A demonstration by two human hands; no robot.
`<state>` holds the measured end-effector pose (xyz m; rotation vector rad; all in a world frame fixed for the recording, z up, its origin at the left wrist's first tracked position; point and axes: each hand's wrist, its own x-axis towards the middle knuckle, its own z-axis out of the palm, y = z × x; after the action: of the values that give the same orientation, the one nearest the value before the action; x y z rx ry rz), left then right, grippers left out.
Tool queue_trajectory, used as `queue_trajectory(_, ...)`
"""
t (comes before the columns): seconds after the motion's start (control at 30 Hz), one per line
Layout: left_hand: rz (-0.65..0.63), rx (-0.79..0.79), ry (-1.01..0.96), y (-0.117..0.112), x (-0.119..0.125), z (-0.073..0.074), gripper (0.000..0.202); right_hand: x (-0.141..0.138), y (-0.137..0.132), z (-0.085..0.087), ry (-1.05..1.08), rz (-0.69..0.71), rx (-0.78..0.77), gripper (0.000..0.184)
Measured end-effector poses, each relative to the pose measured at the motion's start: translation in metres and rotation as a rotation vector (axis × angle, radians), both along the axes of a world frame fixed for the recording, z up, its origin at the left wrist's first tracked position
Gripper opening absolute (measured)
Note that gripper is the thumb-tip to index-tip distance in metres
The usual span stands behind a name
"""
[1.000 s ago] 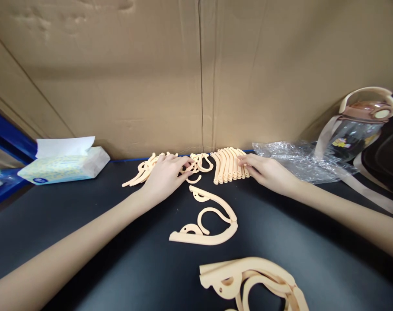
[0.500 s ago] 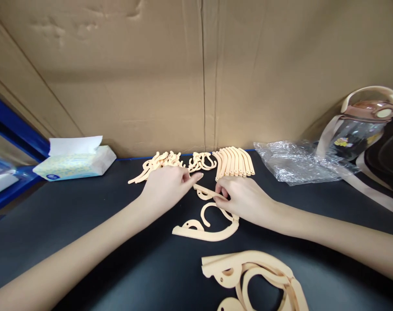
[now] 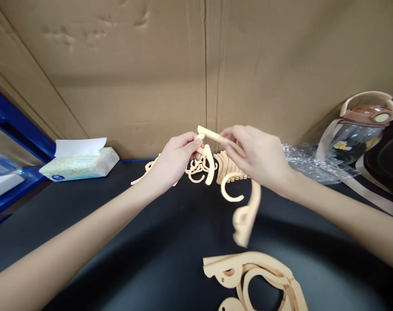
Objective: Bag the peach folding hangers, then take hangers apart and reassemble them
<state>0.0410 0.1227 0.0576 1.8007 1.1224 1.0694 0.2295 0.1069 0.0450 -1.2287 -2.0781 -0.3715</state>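
Both my hands hold up a cream folding plastic hanger (image 3: 244,211) above the black tabletop (image 3: 134,250). My left hand (image 3: 173,160) pinches its upper end and small hook with closed fingers. My right hand (image 3: 257,155) grips the upper bar with closed fingers, while the long arm of the hanger dangles below it, blurred. Behind the hands lie a row of folded hangers (image 3: 228,166) and a loose heap of hook parts (image 3: 196,166). A stack of unfolded hangers (image 3: 254,280) lies at the near edge.
A cardboard wall (image 3: 183,73) closes the back. A tissue pack (image 3: 79,164) lies at the left by blue shelving (image 3: 11,125). Crumpled clear plastic (image 3: 306,166), a water bottle with a strap (image 3: 361,125) and a dark container (image 3: 387,160) sit at the right.
Both hands left the piles at the back, took hold of the single hanger lying on the table and lifted it into the air, where it now hangs partly unfolded.
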Motion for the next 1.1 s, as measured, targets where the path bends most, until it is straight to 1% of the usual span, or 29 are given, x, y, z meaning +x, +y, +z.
queue_trajectory(0.07, -0.031, 0.015, 0.008, 0.005, 0.005, 0.008, 0.028, -0.003, 0.006, 0.008, -0.234, -0.098, 0.154, 0.026)
queue_trajectory(0.1, -0.044, 0.033, 0.029, 0.007, 0.007, 0.01, 0.03, -0.005, 0.009, 0.009, -0.313, -0.131, 0.194, 0.029)
queue_trajectory(0.17, -0.052, 0.098, 0.127, 0.009, 0.01, 0.012, 0.032, -0.008, 0.014, 0.01, -0.387, -0.167, 0.216, 0.027)
queue_trajectory(0.23, -0.022, 0.184, 0.292, 0.008, 0.011, 0.009, 0.034, -0.01, 0.019, 0.007, -0.412, -0.15, 0.169, 0.023)
queue_trajectory(0.33, 0.059, 0.271, 0.472, 0.001, 0.01, 0.0, 0.033, -0.005, 0.027, 0.003, -0.404, -0.018, -0.031, 0.02)
queue_trajectory(0.4, 0.133, 0.301, 0.531, -0.002, 0.006, -0.006, 0.028, 0.002, 0.032, 0.003, -0.261, 0.1, -0.195, 0.024)
queue_trajectory(0.47, 0.205, 0.294, 0.602, 0.0, -0.005, -0.01, 0.028, 0.013, 0.037, 0.004, -0.014, 0.21, -0.332, 0.03)
queue_trajectory(0.5, 0.23, 0.269, 0.636, 0.005, -0.012, -0.012, 0.03, 0.019, 0.039, 0.006, 0.12, 0.255, -0.39, 0.032)
queue_trajectory(0.57, 0.233, 0.192, 0.651, 0.02, -0.033, -0.017, 0.037, 0.03, 0.042, 0.01, 0.388, 0.306, -0.519, 0.029)
queue_trajectory(0.63, 0.244, 0.116, 0.65, 0.038, -0.055, -0.025, 0.039, 0.039, 0.044, 0.013, 0.636, 0.325, -0.615, 0.026)
queue_trajectory(0.73, 0.301, 0.037, 0.665, 0.059, -0.079, -0.039, 0.034, 0.041, 0.045, 0.016, 0.91, 0.32, -0.66, 0.02)
queue_trajectory(0.8, 0.366, 0.027, 0.665, 0.064, -0.086, -0.046, 0.03, 0.037, 0.045, 0.015, 1.065, 0.304, -0.678, 0.018)
queue_trajectory(0.87, 0.432, 0.049, 0.633, 0.062, -0.086, -0.049, 0.026, 0.03, 0.046, 0.013, 1.225, 0.281, -0.701, 0.017)
queue_trajectory(0.9, 0.452, 0.061, 0.602, 0.059, -0.083, -0.049, 0.028, 0.027, 0.046, 0.011, 1.294, 0.275, -0.712, 0.017)
queue_trajectory(0.97, 0.436, 0.065, 0.522, 0.051, -0.075, -0.047, 0.039, 0.022, 0.046, 0.005, 1.391, 0.288, -0.715, 0.016)
queue_trajectory(1.0, 0.398, 0.055, 0.488, 0.046, -0.07, -0.045, 0.048, 0.02, 0.046, 0.001, 1.415, 0.308, -0.702, 0.016)
queue_trajectory(1.03, 0.327, 0.015, 0.441, 0.042, -0.065, -0.042, 0.059, 0.019, 0.045, -0.002, 1.425, 0.332, -0.677, 0.016)
queue_trajectory(1.07, 0.231, -0.063, 0.371, 0.037, -0.059, -0.039, 0.07, 0.019, 0.045, -0.006, 1.424, 0.351, -0.644, 0.017)
queue_trajectory(1.1, 0.116, -0.176, 0.269, 0.032, -0.053, -0.036, 0.077, 0.019, 0.045, -0.01, 1.413, 0.362, -0.611, 0.02)
